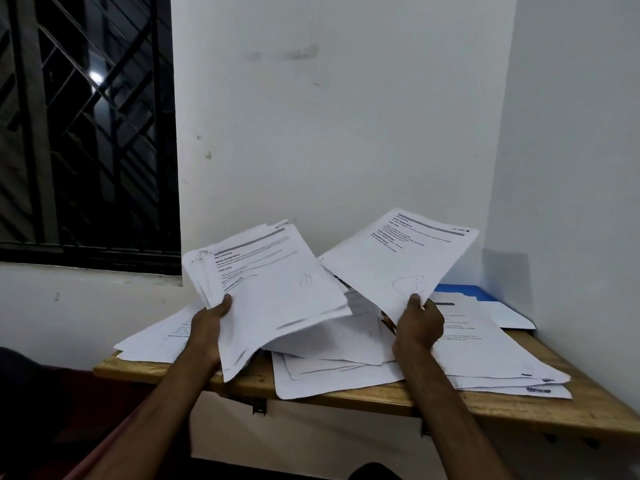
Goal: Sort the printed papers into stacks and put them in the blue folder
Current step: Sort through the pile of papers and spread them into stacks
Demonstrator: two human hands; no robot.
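My left hand (210,322) grips a thick bundle of printed papers (273,292), lifted and tilted above the wooden table (485,407). My right hand (419,323) pinches the bottom edge of a single printed sheet (398,258), held up to the right of the bundle. Loose printed sheets lie below in three heaps: at the left (159,334), in the middle (332,362) and at the right (485,355). The blue folder (464,292) lies at the table's back right, mostly covered by papers, with only a blue strip showing.
The table is a small wooden shelf fixed in a corner, with white walls (329,133) behind and at the right. A dark barred window (86,133) is at the left. Some sheets overhang the front edge. A white sheet (512,315) lies over the folder.
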